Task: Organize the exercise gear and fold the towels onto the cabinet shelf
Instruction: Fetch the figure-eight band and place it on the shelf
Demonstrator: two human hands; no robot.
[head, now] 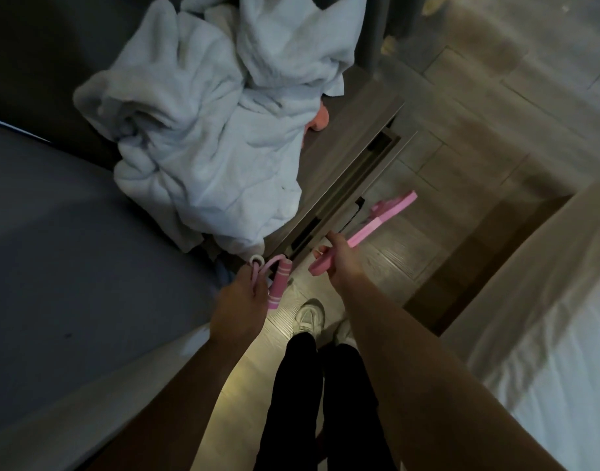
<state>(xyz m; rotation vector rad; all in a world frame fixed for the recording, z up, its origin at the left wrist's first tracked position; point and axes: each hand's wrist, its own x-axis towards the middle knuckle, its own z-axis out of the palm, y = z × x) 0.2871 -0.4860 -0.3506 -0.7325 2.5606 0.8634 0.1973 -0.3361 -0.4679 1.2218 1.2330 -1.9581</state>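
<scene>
Left hand (239, 300): my fingers curl round the pink hand gripper (278, 283).
Right hand (339, 263): I'm clutching a pink flat bar (376, 225).
Towels (206, 130): crumpled on the cabinet (353, 130), far.

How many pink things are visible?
3: hand gripper in the left hand, long bar in the right hand, pink lump peeking from under the towels; more may be hidden.

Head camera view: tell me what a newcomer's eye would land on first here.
First, the big heap of crumpled pale terry towels sprawling over the grey wood-grain cabinet top at upper centre. Next, the pink gear lower down: the left hand holds a pink foam-handled grip trainer, and the right hand grips a long flat pink bar out over the pale floor.
</scene>
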